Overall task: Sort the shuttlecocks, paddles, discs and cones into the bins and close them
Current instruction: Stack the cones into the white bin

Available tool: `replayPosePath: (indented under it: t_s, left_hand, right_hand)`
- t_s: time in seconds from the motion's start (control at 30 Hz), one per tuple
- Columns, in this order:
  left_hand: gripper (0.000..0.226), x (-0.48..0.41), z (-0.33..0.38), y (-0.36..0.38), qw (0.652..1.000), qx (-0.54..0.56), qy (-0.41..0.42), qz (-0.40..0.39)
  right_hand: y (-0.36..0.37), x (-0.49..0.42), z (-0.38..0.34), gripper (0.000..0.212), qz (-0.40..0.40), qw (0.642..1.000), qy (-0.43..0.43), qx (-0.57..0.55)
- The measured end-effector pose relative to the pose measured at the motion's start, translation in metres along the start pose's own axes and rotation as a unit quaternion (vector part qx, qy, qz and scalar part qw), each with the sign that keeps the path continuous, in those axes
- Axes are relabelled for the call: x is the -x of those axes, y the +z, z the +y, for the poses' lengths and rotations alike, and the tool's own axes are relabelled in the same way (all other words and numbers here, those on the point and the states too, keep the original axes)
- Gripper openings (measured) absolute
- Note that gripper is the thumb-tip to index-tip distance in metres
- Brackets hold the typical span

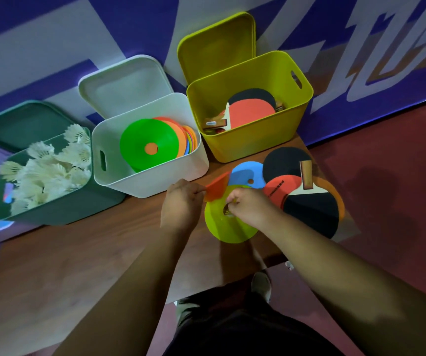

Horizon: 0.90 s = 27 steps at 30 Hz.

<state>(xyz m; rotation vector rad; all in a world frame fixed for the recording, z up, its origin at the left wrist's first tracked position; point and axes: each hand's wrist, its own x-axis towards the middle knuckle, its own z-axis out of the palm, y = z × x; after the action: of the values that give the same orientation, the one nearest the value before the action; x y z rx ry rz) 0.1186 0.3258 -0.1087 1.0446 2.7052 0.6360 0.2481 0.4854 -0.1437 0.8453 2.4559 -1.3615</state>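
Three open bins stand on the wooden table. The green bin holds white shuttlecocks. The white bin holds stacked discs, a green one on top. The yellow bin holds paddles. My left hand pinches an orange disc by its edge. My right hand grips the centre of a yellow-green disc. A blue disc lies behind them. Two paddles lie at the right.
Each bin's lid leans behind it against the purple and white wall: green lid, white lid, yellow lid. The table's right corner sits near the paddles. Red floor and my shoe are below.
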Motion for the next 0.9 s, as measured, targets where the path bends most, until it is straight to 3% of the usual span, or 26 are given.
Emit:
replayPosePath:
  t_s: [0.13,0.2,0.4,0.6,0.9]
  left_hand:
    - [0.017,0.008,-0.008,-0.011,1.000,0.016,-0.015,0.018]
    - [0.015,0.013,-0.012,-0.016,0.999,0.020,-0.020,0.022]
    - [0.013,0.023,-0.021,-0.032,0.998,0.036,-0.044,0.037]
    - [0.014,0.027,-0.028,-0.043,0.996,0.047,-0.050,0.048]
    - [0.012,0.026,-0.023,-0.058,0.992,0.082,-0.050,0.078]
  right_hand:
    - [0.015,-0.015,0.004,0.043,-0.046,0.994,-0.011,0.103]
    - [0.020,-0.020,0.005,0.046,-0.069,0.985,0.003,0.157]
    - [0.030,-0.024,0.006,0.016,-0.064,0.967,0.002,0.246]
    - [0.025,-0.025,-0.008,0.016,-0.032,0.967,-0.031,0.252]
    - [0.007,-0.029,-0.018,0.025,-0.004,0.992,-0.020,0.124]
